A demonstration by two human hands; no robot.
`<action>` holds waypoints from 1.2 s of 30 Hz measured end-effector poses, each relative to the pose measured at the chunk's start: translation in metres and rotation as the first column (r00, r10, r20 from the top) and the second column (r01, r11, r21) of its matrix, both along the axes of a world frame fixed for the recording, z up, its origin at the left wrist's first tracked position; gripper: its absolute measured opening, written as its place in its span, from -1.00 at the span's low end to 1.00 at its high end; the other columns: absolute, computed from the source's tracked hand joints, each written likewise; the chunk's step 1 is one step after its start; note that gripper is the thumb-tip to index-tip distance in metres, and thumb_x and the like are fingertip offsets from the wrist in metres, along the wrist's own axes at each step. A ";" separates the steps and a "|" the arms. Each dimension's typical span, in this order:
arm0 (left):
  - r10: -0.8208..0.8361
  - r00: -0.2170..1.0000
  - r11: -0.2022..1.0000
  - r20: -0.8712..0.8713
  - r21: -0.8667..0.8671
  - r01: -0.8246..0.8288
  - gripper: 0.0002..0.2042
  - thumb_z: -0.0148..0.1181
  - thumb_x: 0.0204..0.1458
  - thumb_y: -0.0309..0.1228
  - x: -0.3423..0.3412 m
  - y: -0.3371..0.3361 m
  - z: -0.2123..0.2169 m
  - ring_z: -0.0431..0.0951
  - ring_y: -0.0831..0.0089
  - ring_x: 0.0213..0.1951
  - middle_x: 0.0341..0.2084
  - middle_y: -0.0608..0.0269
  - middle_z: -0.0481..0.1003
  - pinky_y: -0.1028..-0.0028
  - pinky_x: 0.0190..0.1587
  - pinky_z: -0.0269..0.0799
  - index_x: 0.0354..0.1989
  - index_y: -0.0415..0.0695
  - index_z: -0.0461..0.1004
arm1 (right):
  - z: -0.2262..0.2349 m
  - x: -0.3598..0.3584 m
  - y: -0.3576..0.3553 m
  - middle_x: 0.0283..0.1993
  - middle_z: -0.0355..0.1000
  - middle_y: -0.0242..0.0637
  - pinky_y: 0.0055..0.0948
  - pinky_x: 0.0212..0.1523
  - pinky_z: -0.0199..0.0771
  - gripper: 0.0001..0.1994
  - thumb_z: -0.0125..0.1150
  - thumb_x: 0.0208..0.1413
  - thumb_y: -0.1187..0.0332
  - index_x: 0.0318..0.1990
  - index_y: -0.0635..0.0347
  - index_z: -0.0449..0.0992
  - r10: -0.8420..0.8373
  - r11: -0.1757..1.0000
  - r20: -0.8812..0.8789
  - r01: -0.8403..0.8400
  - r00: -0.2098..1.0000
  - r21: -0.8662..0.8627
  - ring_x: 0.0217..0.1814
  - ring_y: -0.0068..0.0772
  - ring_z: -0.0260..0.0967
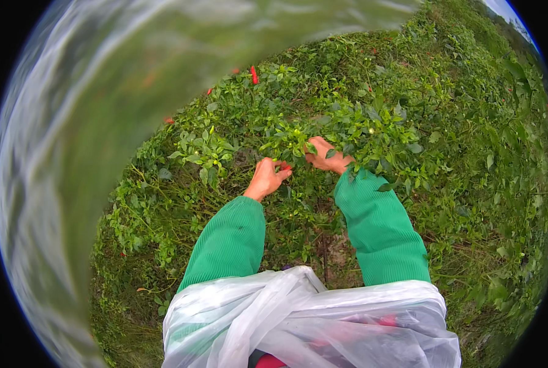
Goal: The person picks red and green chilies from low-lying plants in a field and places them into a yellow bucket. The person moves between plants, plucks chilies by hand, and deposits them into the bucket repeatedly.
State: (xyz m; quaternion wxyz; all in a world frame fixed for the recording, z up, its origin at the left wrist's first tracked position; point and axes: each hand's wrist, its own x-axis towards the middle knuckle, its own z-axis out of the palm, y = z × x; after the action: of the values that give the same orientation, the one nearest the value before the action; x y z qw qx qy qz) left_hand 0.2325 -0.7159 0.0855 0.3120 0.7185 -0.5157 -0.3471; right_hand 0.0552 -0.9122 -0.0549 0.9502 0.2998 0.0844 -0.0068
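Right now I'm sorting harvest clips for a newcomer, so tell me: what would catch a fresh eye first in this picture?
First, the two bright green sleeves reaching up from the lower edge, with the left hand and right hand close together in the leafy pepper plants at centre, a bit of red at the left fingertips. Next, the clear plastic bag bulging at the bottom, something red inside. A large blurred pale sheet covers the upper left.
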 end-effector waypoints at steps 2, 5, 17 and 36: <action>-0.047 0.997 0.993 -0.068 0.103 0.054 -0.59 0.29 -0.04 -0.34 0.003 -0.005 0.004 0.51 0.19 -0.21 -0.25 -0.14 0.50 0.19 -0.17 0.40 -0.16 -0.48 0.41 | -0.019 -0.002 -0.014 -0.27 0.07 -0.17 -0.16 -0.45 0.07 -0.69 -0.06 0.25 0.32 0.10 0.16 0.19 0.019 1.000 -0.031 -0.019 0.999 -0.004 -0.43 -0.36 -0.14; -0.088 0.992 0.992 -0.094 0.088 0.096 -0.58 0.31 -0.07 -0.33 0.000 -0.009 0.005 0.51 0.22 -0.23 -0.25 -0.14 0.50 0.20 -0.19 0.39 -0.14 -0.43 0.43 | -0.028 -0.003 -0.017 -0.13 0.10 -0.07 -0.16 -0.23 0.36 -0.70 -0.06 0.25 0.28 0.09 0.12 0.22 0.103 0.978 0.145 -0.127 0.984 0.165 -0.33 -0.27 -0.03; 0.058 0.986 0.998 -0.154 -0.003 -0.059 -0.81 0.17 0.00 -0.42 0.008 -0.016 -0.026 0.41 0.44 -0.45 -0.50 0.13 0.47 0.33 -0.41 0.29 -0.30 -0.32 0.46 | 0.049 0.011 0.034 0.00 0.25 -0.10 -0.03 0.14 0.26 -0.72 -0.04 0.22 0.22 0.03 0.09 0.31 -0.409 -0.847 -0.070 -0.350 0.910 0.401 0.11 0.02 0.19; 0.072 0.119 0.997 -0.990 0.075 0.023 -0.83 -0.09 0.22 -0.35 -0.035 0.099 0.016 0.24 0.65 -0.53 -0.47 0.39 0.30 0.69 -0.61 0.03 -0.14 -0.17 0.32 | 0.185 0.049 0.060 -0.22 0.38 -0.01 -0.18 -0.22 0.40 -0.76 0.11 -0.01 0.63 -0.14 0.45 0.37 -0.744 -0.521 0.611 -0.808 0.271 -0.276 -0.24 0.01 0.37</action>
State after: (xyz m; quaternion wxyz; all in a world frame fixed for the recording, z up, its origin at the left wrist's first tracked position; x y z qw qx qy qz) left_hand 0.1975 -0.6165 0.1015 0.5552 0.3262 -0.1542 -0.7494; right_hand 0.1040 -0.8524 0.1302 -0.1523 0.7429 -0.3473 0.5516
